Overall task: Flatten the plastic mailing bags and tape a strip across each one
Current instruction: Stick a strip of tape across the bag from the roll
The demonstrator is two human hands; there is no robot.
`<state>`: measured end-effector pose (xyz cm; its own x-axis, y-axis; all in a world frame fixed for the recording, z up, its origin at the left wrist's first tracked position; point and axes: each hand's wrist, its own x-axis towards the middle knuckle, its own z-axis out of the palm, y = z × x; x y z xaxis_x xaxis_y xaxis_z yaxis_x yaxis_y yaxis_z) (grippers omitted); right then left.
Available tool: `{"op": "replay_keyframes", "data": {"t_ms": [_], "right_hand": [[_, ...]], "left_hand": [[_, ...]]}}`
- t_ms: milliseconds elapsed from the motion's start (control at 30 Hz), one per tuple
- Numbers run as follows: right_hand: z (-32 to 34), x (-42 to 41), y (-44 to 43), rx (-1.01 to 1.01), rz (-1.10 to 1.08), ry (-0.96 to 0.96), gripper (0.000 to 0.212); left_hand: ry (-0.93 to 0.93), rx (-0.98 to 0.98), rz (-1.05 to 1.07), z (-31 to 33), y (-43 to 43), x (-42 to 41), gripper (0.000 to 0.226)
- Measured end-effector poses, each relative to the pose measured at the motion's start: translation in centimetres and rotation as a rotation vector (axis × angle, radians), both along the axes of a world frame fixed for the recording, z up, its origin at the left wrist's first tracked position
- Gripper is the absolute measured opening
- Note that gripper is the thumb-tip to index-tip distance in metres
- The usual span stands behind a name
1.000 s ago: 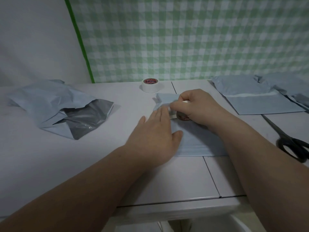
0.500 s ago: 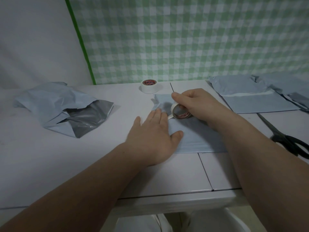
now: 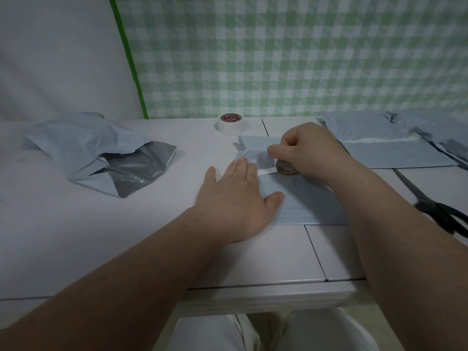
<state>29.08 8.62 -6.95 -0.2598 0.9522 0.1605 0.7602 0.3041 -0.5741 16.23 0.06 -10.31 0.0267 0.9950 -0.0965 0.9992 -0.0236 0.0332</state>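
Note:
A pale blue mailing bag (image 3: 309,198) lies flat in the middle of the white table (image 3: 101,236). My left hand (image 3: 238,196) presses flat on the bag's left part, fingers straight. My right hand (image 3: 309,148) grips a small tape roll (image 3: 287,169) low over the bag, and a short white strip of tape (image 3: 266,171) runs from the roll to my left fingertips. The bag's far end (image 3: 253,145) is creased and partly lifted.
A crumpled blue bag with a grey inside (image 3: 101,153) lies at the left. A second white tape roll (image 3: 230,124) stands at the back. More blue bags (image 3: 395,148) lie at the right, and black scissors (image 3: 440,209) near the right edge.
My right hand has moved the tape roll to the right and down onto the bag, drawing out a strip. My left hand stays pressed on the bag.

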Motion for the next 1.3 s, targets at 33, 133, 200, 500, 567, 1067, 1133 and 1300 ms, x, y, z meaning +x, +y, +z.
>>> {"op": "replay_keyframes", "data": {"t_ms": [33, 133, 200, 500, 567, 1067, 1133, 1300], "right_hand": [[0.0, 0.0, 0.0, 0.008, -0.005, -0.019, 0.04], [-0.1, -0.1, 0.2, 0.044, -0.02, -0.08, 0.034], [-0.1, -0.1, 0.3, 0.063, -0.026, -0.111, 0.031], [-0.1, -0.5, -0.1, 0.157, -0.023, -0.316, 0.017], [-0.4, -0.5, -0.3, 0.195, -0.027, -0.326, 0.016], [-1.8, 1.3, -0.7, 0.208, 0.034, 0.007, 0.037], [-1.8, 2.3, -1.1, 0.157, 0.051, 0.112, 0.038], [-2.5, 4.1, -1.3, 0.12, 0.058, 0.143, 0.024]], "left_hand": [[-0.003, 0.0, -0.001, 0.0, 0.0, 0.0, 0.078], [-0.005, -0.004, -0.003, 0.0, 0.0, 0.0, 0.078], [-0.008, -0.001, -0.003, 0.0, 0.0, 0.0, 0.077], [-0.021, 0.0, -0.002, -0.2, 0.0, -0.1, 0.077], [-0.028, 0.008, -0.003, -0.2, 0.1, -0.1, 0.076], [-0.003, 0.015, 0.006, 0.0, 0.3, 0.5, 0.067], [0.015, 0.042, -0.01, 0.3, 0.3, 0.6, 0.067], [0.018, 0.084, -0.016, 1.0, 0.6, 1.7, 0.07]]}}
